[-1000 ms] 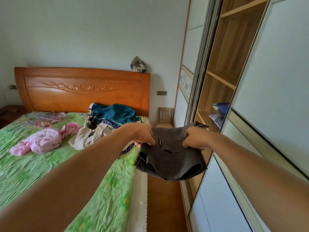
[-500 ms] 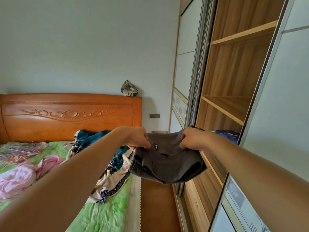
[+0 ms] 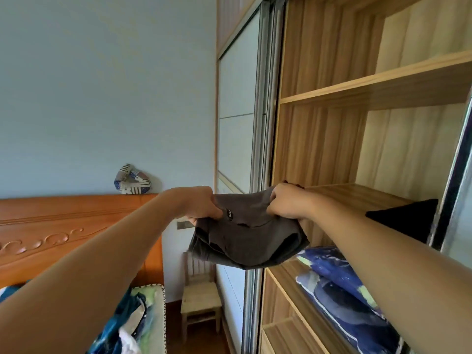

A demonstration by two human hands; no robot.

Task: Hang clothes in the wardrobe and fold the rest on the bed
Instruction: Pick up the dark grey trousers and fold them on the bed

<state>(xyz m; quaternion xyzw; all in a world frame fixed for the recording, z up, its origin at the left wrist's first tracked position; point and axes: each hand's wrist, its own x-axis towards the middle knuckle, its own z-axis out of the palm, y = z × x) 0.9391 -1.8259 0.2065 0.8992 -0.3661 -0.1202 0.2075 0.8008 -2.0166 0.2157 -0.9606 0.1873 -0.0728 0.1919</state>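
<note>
**Desk:** What sits nearest the lens?

**Photographer:** A heap of teal, white and green clothes [image 3: 127,323] lies at the corner of the bed's pale-edged mattress [image 3: 160,315], lower left. Two bare forearms reach out above it.

**Desk:** And the hands?

**Photographer:** The left hand [image 3: 201,205] and the right hand [image 3: 286,203] each grip the top edge of a folded dark grey cloth garment [image 3: 245,238], fingers curled round the fabric. It hangs in the air between them. It is just in front of the open light wooden wardrobe [image 3: 319,123], level with the front edge of the wardrobe's middle shelf [image 3: 357,195].

**Desk:** Which step is this?

**Photographer:** By my reading, it is putting away a folded piece, not hanging one; no hanger shows. The next move would call for a lift over the shelf's front edge. Then comes a flat set-down left of the black folded fabric [image 3: 406,221] at the shelf's right end, with both grips released together so the fold holds.

**Desk:** Further back?

**Photographer:** Blue patterned bedding [image 3: 339,284] lies on the shelf below. A small pale wooden stool [image 3: 200,302] stands by the white sliding door [image 3: 237,98]. Beyond is the carved orange-brown headboard [image 3: 63,231], with a patchwork cushion [image 3: 132,180] on its top edge.
</note>
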